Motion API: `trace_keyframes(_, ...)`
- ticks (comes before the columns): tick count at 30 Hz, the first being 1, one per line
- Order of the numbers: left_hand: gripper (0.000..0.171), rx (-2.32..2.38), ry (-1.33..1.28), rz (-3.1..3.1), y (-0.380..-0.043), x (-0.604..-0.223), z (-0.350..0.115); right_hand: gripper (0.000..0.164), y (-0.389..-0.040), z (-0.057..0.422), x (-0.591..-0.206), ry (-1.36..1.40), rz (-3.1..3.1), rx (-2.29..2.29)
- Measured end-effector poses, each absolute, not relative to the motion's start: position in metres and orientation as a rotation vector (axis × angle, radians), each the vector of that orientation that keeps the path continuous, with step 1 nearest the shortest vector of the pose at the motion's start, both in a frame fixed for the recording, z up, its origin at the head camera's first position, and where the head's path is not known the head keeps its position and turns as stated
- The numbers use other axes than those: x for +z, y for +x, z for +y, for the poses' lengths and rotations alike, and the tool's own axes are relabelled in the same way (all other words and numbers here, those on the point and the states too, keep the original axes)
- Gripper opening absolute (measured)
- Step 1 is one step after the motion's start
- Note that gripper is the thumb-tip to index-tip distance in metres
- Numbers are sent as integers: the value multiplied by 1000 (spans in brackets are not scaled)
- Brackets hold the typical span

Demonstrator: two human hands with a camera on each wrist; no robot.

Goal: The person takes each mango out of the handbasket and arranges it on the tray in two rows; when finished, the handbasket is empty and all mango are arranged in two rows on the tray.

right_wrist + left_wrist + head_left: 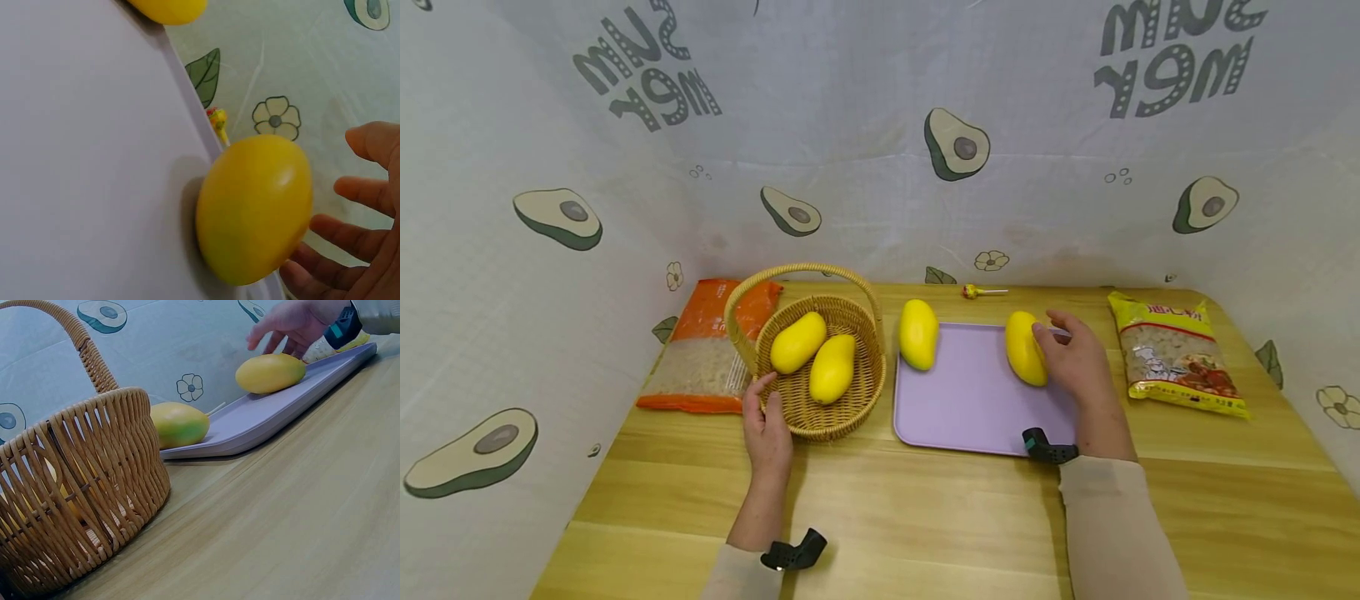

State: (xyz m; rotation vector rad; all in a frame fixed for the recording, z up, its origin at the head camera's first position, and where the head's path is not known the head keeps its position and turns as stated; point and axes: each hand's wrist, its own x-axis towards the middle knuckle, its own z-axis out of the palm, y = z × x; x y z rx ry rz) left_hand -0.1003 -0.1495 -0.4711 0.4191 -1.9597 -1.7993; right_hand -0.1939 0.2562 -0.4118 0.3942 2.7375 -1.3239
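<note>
Just beside the loosely spread right hand (1077, 360), a glossy yellow oval mango (1024, 350) seems the reach's object; gripping calls for curling inward. The left hand (767, 437) looks relaxed.

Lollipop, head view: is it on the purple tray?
No, the lollipop lies on the wooden table, beyond the far edge of the purple tray.

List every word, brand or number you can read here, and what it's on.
"sum mer": mirrored, printed twice on the white cloth.
"通心粉": apparently, in red on the yellow bag; its smaller print is unreadable.
Orange bag: pale lettering, too small to read.
No number is legible.
</note>
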Motion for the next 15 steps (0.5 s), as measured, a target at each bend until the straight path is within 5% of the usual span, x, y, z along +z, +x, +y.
trace_keyframes(15, 32, -1800, 410, -1960, -100, -473, -151, 59, -166, 236, -359, 112, 2900, -1357)
